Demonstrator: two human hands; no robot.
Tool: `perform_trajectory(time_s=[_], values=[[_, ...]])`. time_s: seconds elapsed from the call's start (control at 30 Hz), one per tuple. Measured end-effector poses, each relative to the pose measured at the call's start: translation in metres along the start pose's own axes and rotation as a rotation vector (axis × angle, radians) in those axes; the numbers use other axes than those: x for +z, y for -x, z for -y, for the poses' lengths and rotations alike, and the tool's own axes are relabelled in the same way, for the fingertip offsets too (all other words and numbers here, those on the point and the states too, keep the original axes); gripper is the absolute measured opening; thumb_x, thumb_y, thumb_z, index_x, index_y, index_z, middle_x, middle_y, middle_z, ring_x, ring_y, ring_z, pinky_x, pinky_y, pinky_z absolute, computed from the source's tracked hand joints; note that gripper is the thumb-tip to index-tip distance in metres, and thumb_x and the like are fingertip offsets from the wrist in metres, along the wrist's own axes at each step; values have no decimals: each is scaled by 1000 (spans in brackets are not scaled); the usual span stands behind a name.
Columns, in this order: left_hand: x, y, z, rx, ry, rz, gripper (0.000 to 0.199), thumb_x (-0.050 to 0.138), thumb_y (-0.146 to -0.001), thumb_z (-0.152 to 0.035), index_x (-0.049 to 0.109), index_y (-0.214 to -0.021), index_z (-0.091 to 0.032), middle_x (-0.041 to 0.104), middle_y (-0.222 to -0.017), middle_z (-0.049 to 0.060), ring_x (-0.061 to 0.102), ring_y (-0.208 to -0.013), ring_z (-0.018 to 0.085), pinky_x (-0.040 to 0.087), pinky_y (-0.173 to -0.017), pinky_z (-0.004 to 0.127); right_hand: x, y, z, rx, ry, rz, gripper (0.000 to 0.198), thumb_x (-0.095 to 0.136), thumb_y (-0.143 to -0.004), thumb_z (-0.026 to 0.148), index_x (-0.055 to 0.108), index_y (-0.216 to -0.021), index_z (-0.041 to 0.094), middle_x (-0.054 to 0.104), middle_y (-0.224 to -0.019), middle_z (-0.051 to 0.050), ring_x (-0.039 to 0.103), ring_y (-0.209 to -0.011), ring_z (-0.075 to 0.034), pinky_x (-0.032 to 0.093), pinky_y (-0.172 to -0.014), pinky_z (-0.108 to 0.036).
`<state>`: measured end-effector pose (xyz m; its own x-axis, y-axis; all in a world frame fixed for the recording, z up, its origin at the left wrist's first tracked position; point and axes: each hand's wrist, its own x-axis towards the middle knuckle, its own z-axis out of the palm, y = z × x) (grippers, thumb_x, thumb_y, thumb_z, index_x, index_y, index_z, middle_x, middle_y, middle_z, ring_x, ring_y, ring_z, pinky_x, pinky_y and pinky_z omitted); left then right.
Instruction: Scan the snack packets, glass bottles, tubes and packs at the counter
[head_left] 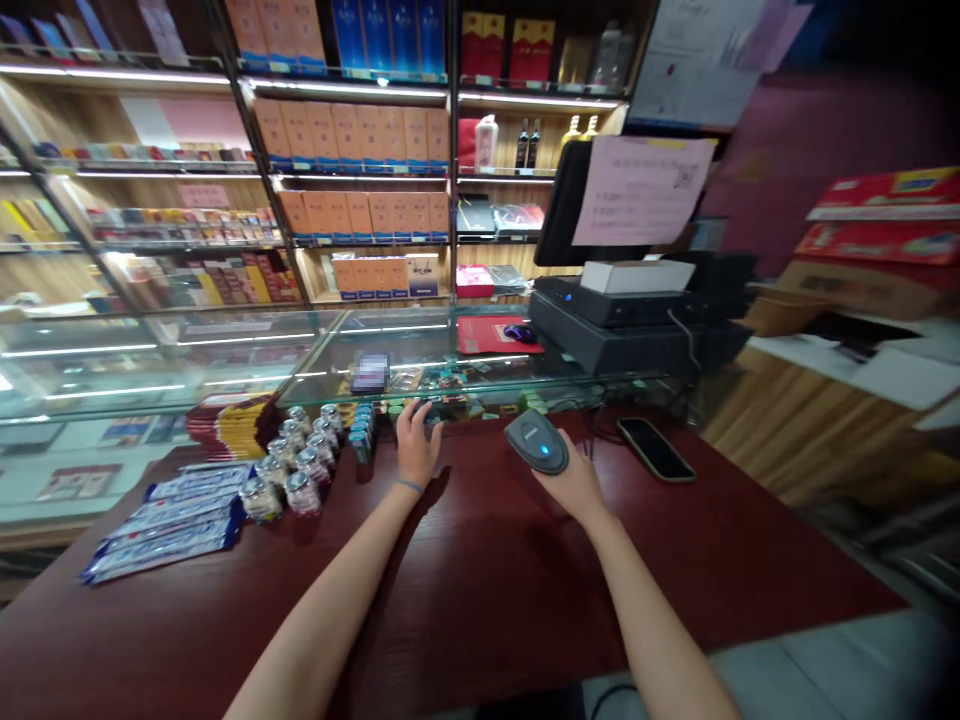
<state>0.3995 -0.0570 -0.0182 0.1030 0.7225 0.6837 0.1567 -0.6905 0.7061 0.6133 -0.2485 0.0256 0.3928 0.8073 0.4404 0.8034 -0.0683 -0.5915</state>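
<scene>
My right hand (pixel 574 482) is wrapped round a dark grey barcode scanner (pixel 538 440) with a blue light on top, held above the dark red tabletop (pixel 480 600). My left hand (pixel 418 445) is empty, its fingers apart and reaching toward the glass counter edge. Just left of it stand small blue packs (pixel 362 432) in a row. Beyond these are several small lidded jars (pixel 302 490) in two rows. Blue and white long packets (pixel 169 520) lie overlapped at the table's left, with a stack of red and yellow packets (pixel 238 425) behind them.
A smartphone (pixel 655 448) lies on the table, right of the scanner. Behind stands a glass display counter (pixel 300 345) with a mouse (pixel 520 333) on a red mat. A monitor (pixel 562 205) and dark cash drawer unit (pixel 600 325) stand at the back right. Boxed goods fill the shelves (pixel 352 180).
</scene>
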Motion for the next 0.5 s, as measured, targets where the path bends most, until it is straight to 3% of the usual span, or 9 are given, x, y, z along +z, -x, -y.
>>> perform_trajectory(time_s=[0.23,0.37,0.5], values=[[88,25,-46,-123,252,234,51,72,-81,-20,59,-130,-26,53,-123,12,51,-120,28,35,-113,48,-23,-11,-29,164,-116,-212,41,65,-76,39,56,-113,22,75,-90,-8,72,-92,-28,54,-75,-35],[138,35,-59,-153,310,326,58,71,-79,-14,57,-134,-26,52,-120,11,54,-111,25,40,-108,46,-33,-12,-40,222,-187,-279,39,65,-77,43,59,-108,21,74,-85,-8,71,-81,-27,53,-64,-32],[173,39,-59,-117,211,353,61,68,-80,-12,54,-138,-26,47,-122,11,52,-117,25,40,-109,46,-37,-13,-49,261,-287,-357,41,66,-76,46,60,-106,19,71,-71,-3,67,-60,-22,50,-54,-29]])
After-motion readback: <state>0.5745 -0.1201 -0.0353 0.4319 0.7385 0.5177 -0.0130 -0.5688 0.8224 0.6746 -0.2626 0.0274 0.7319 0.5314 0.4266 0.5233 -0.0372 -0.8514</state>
